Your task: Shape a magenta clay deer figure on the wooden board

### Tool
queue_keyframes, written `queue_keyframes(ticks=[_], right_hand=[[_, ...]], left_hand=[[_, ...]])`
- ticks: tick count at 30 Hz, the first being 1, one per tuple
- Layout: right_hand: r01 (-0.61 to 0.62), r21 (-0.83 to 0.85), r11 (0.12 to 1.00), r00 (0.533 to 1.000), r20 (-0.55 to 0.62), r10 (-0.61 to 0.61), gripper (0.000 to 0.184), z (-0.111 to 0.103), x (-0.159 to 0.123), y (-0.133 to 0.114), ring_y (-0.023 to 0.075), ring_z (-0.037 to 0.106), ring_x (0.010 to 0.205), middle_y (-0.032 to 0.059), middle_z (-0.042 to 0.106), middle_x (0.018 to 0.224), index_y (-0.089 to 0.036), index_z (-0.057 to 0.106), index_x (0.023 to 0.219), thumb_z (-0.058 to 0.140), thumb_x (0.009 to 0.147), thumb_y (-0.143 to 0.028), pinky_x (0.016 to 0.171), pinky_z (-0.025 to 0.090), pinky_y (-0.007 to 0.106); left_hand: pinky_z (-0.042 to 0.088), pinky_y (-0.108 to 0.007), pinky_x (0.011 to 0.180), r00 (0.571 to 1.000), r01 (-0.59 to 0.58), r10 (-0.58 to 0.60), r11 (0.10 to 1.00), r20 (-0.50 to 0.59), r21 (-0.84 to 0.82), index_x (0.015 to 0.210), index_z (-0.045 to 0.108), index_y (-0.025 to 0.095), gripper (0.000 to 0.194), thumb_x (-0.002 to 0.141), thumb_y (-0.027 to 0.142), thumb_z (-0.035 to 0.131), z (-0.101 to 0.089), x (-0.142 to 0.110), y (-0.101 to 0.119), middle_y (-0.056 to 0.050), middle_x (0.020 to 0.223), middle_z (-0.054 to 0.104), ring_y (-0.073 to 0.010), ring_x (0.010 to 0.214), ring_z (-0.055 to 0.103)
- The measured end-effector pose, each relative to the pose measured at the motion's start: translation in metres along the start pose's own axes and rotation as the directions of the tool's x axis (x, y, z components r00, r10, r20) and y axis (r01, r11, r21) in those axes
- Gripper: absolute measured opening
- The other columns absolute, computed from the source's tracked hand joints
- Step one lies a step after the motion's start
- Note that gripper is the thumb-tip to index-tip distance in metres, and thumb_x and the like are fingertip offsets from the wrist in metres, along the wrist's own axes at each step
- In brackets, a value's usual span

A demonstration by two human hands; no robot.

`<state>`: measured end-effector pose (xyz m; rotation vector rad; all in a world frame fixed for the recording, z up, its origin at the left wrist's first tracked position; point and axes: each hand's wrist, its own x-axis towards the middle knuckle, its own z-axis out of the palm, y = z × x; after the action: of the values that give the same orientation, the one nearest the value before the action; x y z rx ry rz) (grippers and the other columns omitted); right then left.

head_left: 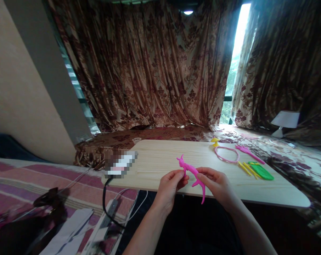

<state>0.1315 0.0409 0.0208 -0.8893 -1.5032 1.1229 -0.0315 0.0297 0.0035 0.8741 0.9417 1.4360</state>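
Observation:
Both my hands hold a bright pink plastic toy piece (192, 173) with prongs at its far end and a thin leg hanging down. My left hand (171, 186) pinches it near the middle from the left. My right hand (216, 184) grips it from the right, fingers curled around it. They hover over the near edge of a pale wooden lap table (155, 159).
On the table's far right lie a pink ring (226, 154), a pink stick (248, 152), a yellow piece (215, 141), yellow sticks (247, 169) and a green flat piece (261, 171). A blurred small device (120, 163) sits at the left edge. Cables (110, 209) hang below. Curtains and a white lamp (284, 122) stand behind.

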Motion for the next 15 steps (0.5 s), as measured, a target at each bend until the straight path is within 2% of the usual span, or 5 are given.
queue_keyframes(ticks=[7,15], right_hand=[[-0.017,0.033,0.999,1.0,0.011,0.016,0.027,0.003,-0.001,-0.003,0.0202,0.067,0.075,0.0047,0.073,0.082,-0.017,0.071,0.09,0.069,0.072,-0.037,0.069,0.053,0.029],[-0.068,0.097,0.993,0.997,-0.016,0.07,0.033,-0.005,-0.002,-0.001,0.0205,0.064,0.081,0.0067,0.072,0.087,-0.015,0.069,0.099,0.061,0.08,-0.041,0.076,0.05,0.031]], left_hand=[[0.046,-0.023,0.068,0.997,-0.052,0.053,0.998,-0.058,0.019,0.075,0.072,0.013,0.024,0.062,0.033,0.077,-0.003,0.002,0.001,-0.003,0.066,0.067,-0.0103,0.064,0.059],[0.045,-0.024,0.065,0.997,-0.063,0.065,0.997,-0.039,0.044,0.085,0.071,0.015,0.031,0.074,0.044,0.066,-0.014,0.0,0.002,-0.006,0.081,0.068,-0.0107,0.065,0.059]])
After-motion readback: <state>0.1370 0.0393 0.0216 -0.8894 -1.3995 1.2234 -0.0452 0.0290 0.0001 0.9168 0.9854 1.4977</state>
